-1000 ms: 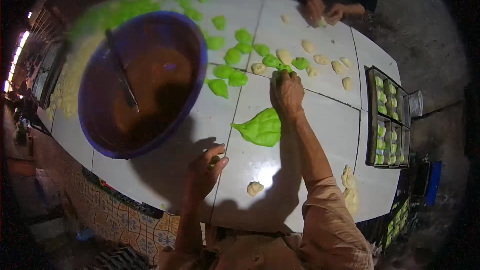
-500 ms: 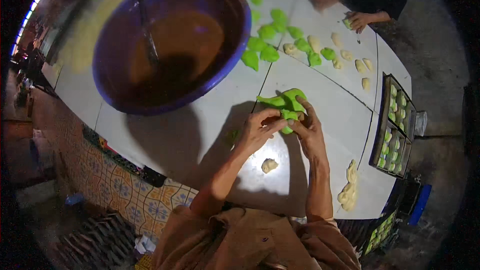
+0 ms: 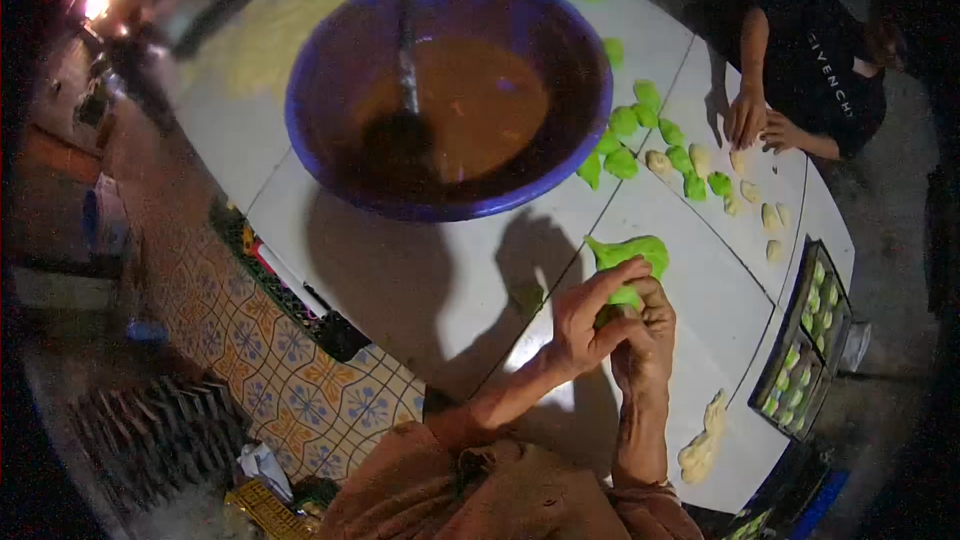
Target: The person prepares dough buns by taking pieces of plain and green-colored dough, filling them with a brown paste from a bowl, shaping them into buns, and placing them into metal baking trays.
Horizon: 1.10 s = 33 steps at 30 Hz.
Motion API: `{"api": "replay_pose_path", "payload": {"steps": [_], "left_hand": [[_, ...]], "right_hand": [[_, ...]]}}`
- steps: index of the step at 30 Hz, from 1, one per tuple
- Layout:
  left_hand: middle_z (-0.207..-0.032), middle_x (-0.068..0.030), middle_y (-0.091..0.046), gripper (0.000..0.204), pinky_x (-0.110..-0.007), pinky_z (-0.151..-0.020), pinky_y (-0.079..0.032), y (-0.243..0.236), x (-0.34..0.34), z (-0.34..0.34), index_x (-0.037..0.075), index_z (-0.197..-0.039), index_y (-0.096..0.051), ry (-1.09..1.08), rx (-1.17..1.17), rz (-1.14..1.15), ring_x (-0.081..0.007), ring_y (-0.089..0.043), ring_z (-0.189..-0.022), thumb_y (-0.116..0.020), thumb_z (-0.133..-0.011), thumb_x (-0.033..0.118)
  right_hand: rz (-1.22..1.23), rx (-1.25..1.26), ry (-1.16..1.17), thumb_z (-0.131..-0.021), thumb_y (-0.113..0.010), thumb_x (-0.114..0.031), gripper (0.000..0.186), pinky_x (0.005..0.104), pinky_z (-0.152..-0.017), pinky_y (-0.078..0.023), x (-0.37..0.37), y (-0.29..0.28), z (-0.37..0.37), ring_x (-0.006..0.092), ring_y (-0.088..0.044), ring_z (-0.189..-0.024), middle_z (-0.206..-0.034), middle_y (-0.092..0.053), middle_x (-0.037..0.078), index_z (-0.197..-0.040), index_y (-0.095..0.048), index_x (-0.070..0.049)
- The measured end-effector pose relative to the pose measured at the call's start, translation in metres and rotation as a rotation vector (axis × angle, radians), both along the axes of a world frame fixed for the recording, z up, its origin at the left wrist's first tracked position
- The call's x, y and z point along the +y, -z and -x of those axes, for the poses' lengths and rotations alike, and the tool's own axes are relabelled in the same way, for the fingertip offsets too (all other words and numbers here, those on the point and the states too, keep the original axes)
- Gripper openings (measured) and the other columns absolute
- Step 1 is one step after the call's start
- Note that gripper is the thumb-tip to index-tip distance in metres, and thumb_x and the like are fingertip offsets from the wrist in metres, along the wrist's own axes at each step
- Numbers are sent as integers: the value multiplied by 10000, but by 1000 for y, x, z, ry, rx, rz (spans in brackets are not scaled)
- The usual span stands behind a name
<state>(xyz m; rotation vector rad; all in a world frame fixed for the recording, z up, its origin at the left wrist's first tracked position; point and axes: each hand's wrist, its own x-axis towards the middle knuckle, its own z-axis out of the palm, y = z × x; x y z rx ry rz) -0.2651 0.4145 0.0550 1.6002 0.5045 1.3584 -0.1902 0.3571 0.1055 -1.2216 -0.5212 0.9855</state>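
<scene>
Both my hands close round a small lump of green dough [image 3: 622, 297] above the white tabletop. My left hand [image 3: 588, 320] cups it from the left with fingers curled over the top. On the other side my right hand [image 3: 648, 330] presses it with thumb and bent fingers. Only part of the lump shows between them. Just beyond my fingers a larger piece of green dough [image 3: 645, 250] lies on the table, stretched to a point on its left. Nearer to me, right of my right forearm, rests a lumpy strip of cream dough [image 3: 703, 445].
A big purple basin [image 3: 450, 212] of brown liquid stands at far left, a long handle [image 3: 408, 40] leaning in it. Green pieces [image 3: 622, 162] and cream pieces [image 3: 770, 215] lie far right. A co-worker's hands [image 3: 747, 118] handle dough there. Dark trays [image 3: 790, 420] of small pieces sit at the right edge.
My hands have closed more tightly round the green lump. The view has shifted, and the small cream lump near my arms is out of sight now. The co-worker's hands have come together over the dough.
</scene>
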Motion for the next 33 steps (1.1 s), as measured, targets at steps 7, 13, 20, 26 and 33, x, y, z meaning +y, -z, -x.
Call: {"api": "replay_pose_path", "payload": {"steps": [7, 13, 20, 26, 33], "left_hand": [[-1292, -188, -559, 958, -340, -838, -522, 34, 17, 24, -41, -1428, -330, -150, -217, 188, -193, -608, -1072, -790, -755, 462], [-1005, -129, -710, 305, -302, -766, -556, 45, 19, 93, -17, -1189, -610, -50, 61, 630, -176, -694, -892, -652, -909, 96], [-927, -115, -709, 216, -283, -762, -546, 61, 34, 140, -26, -1115, -642, -160, -17, 684, -156, -684, -830, -618, -934, 88], [-943, -114, -708, 223, -278, -764, -545, 63, 39, 150, -33, -1118, -639, -223, -44, 672, -153, -681, -854, -620, -930, 87], [-974, -131, -705, 239, -284, -785, -558, 41, 33, 139, -41, -1146, -622, -111, -57, 723, -172, -682, -886, -599, -943, 83]], "right_hand": [[114, 20, -352, -836, -704, -186, 272, 271, -720, -517, 86, -37, 18, 151, -625, -782, -883, -635, 72, -1004, -569, -20], [-25, -1182, -759, -880, -640, -141, 258, 332, -756, -498, 233, -19, 26, 202, -638, -868, -902, -661, 152, -1085, -578, 4], [6, -1989, -1334, -795, -616, -169, 260, 489, -721, -518, 288, 33, 46, 367, -667, -815, -862, -684, 192, -987, -620, 8], [79, -1655, -1572, -800, -527, -129, 246, 457, -798, -502, 269, 30, 44, 351, -653, -823, -874, -666, 228, -982, -642, -9], [142, -622, -1107, -961, -568, -210, 176, 224, -638, -447, 251, -5, 25, 70, -556, -724, -829, -618, 13, -1025, -579, -47]]}}
